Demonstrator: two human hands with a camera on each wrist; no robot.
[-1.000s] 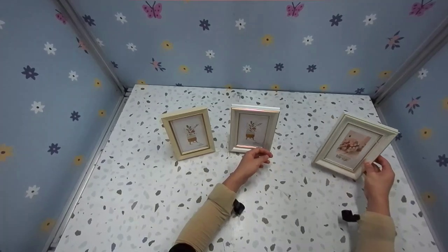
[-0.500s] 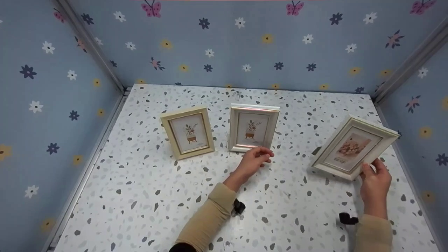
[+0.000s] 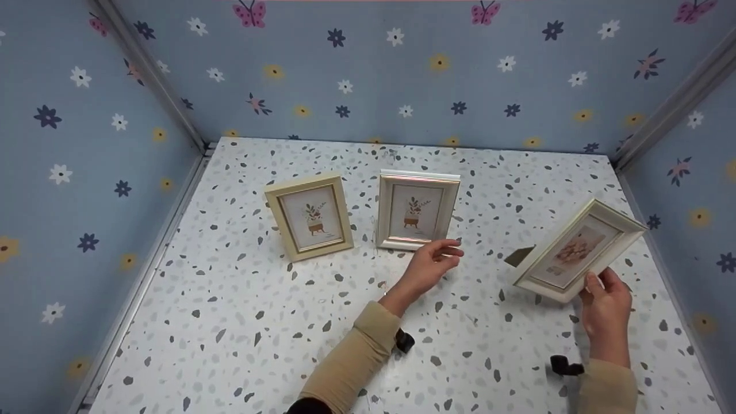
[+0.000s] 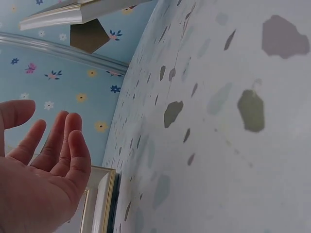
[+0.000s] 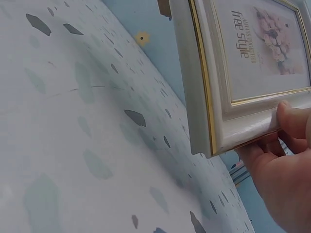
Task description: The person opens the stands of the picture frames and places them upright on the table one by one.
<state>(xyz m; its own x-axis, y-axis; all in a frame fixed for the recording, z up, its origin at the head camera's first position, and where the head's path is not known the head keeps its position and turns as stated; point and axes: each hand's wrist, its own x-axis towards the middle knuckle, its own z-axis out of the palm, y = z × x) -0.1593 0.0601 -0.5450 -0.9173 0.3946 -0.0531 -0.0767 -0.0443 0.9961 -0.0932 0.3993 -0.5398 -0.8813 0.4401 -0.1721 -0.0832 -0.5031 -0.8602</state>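
My right hand (image 3: pixel 606 310) grips the lower right edge of a white picture frame (image 3: pixel 532 276) with a pink flower print, thumb on the front and fingers behind. That frame is tilted and held off the table, its brown back stand (image 3: pixel 520 256) showing at the left. In the right wrist view the thumb presses the white frame's moulding (image 5: pixel 248 127). My left hand (image 3: pixel 428 267) holds nothing, fingers loosely extended, just in front of a silvery-white picture frame (image 3: pixel 418 179) with a plant print. Left of it a cream-yellow picture frame (image 3: pixel 319 253) stands upright, turned slightly.
The speckled white table (image 3: pixel 259 333) is enclosed by blue flowered panels (image 3: pixel 374 69) at the back and both sides. Metal corner posts (image 3: pixel 155 75) join the panels. Black wrist-worn devices (image 3: pixel 566 365) sit by both sleeves.
The right hand has drawn the white frame slightly nearer and left, turning it so more of its back stand shows. My left hand has shifted a little right, its fingers straighter.
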